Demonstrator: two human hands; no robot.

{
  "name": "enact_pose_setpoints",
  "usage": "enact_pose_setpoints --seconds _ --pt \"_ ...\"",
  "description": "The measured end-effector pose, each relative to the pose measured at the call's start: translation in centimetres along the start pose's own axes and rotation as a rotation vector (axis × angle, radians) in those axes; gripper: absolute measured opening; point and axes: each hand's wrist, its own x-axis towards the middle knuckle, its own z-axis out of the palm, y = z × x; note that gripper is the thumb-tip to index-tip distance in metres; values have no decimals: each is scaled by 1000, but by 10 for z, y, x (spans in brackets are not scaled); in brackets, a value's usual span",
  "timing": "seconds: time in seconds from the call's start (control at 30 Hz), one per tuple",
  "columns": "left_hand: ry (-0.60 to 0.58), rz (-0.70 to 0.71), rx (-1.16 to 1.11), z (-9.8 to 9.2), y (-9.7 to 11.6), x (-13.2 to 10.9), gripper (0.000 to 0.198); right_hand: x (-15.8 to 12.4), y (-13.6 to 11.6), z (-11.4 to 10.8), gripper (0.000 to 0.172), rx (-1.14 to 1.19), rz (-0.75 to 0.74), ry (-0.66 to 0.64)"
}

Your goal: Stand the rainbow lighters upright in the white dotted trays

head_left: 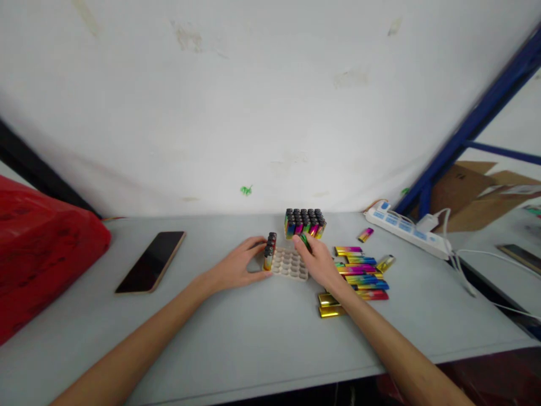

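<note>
A pale tray (291, 264) with round hollows lies on the table, and a row of upright lighters (269, 252) stands along its left side. My left hand (240, 262) rests at that side, its fingers and thumb spread around the row and the tray's edge. Over the tray's right part, my right hand (316, 258) pinches a green lighter (305, 242), mostly hidden by the fingers. Behind the tray stands a block of upright, black-topped lighters (305, 221). Several shiny multicoloured lighters (363, 269) lie in a loose pile to the right, partly behind my right forearm.
A dark phone (151, 263) lies on the table (236, 344) at left, beside a red bag (42, 248). At right are a single lighter (366, 234), a white power strip (406, 230) with cables, a blue frame (477, 113) and a cardboard box (477, 194).
</note>
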Motion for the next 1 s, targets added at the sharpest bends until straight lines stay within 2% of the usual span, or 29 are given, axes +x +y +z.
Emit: enact_pose_setpoints --seconds 0.1,0.23,0.4,0.5,0.7,1.0 --pt "2 5 -4 1 -2 0 75 0 0 0 51 9 -71 -87" --pt "7 8 -10 3 -4 -1 76 0 5 1 51 -149 -236 -72" --pt "0 3 -9 2 -3 -1 76 2 16 5 39 -286 -178 -73" --pt "-6 0 -3 1 -2 -2 76 4 21 9 34 -322 -218 -93" --pt "-7 1 14 3 -4 -3 75 14 27 15 37 -437 -334 -89" --pt "-2 -2 9 2 -7 -3 74 24 29 19 35 -427 -325 -145"
